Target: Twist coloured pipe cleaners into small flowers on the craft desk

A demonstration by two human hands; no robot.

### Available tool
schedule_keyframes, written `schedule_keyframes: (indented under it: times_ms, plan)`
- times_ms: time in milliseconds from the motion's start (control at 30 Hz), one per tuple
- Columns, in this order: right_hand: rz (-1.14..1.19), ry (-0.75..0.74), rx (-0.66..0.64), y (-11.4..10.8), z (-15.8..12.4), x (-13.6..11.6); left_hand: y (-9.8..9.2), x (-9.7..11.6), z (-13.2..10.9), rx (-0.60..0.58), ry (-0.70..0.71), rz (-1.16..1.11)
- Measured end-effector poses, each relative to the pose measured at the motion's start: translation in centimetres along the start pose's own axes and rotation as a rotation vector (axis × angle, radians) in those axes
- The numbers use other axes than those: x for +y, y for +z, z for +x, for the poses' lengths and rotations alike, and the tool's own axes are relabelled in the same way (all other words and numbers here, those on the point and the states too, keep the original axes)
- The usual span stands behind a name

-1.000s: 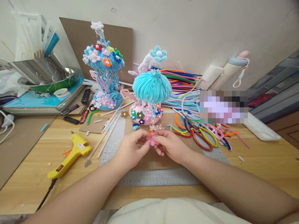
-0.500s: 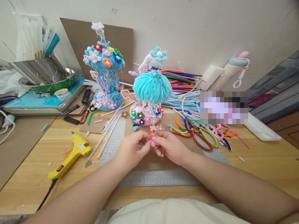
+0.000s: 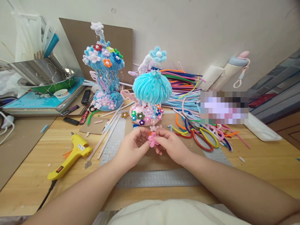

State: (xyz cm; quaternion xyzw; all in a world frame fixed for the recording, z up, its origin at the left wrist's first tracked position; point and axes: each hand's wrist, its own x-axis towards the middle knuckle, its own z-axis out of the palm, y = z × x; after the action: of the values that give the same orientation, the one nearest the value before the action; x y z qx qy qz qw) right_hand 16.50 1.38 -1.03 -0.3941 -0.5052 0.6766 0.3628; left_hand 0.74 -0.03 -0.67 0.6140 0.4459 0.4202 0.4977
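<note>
Both hands meet over the grey cutting mat [image 3: 159,178] and pinch a small pink pipe-cleaner flower [image 3: 152,139]. My left hand [image 3: 132,147] grips it from the left with curled fingers. From the right, my right hand [image 3: 172,145] holds it between thumb and fingertips. Just beyond the hands stands a turquoise pipe-cleaner mushroom [image 3: 152,87] on a pink base ringed with little flowers [image 3: 146,118]. A taller blue mushroom [image 3: 103,62] with coloured flowers stands further back left.
A yellow glue gun [image 3: 70,156] lies on the wooden table at left, its cord running to the front edge. Loose coloured pipe cleaners [image 3: 199,131] are piled at right. A metal bowl [image 3: 47,78], cardboard sheets and white sticks sit at back left.
The hands have shifted slightly upward toward the mushroom's base, and the pink flower now shows more fully between the fingers.
</note>
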Motion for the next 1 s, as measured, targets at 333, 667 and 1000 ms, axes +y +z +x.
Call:
schedule_keyframes:
  times_ms: [333,667,1000]
  plan:
    - [0.033,0.02,-0.007,0.13,0.0,-0.02,0.01,0.43,-0.32,-0.012,0.075,0.118]
    - [0.127,0.005,-0.014,0.19,-0.18,0.52,0.0,0.38,-0.32,0.008,0.085,0.127]
    - [0.153,-0.028,0.021,0.6,-0.45,0.74,0.18,0.48,-0.35,0.039,0.074,0.077]
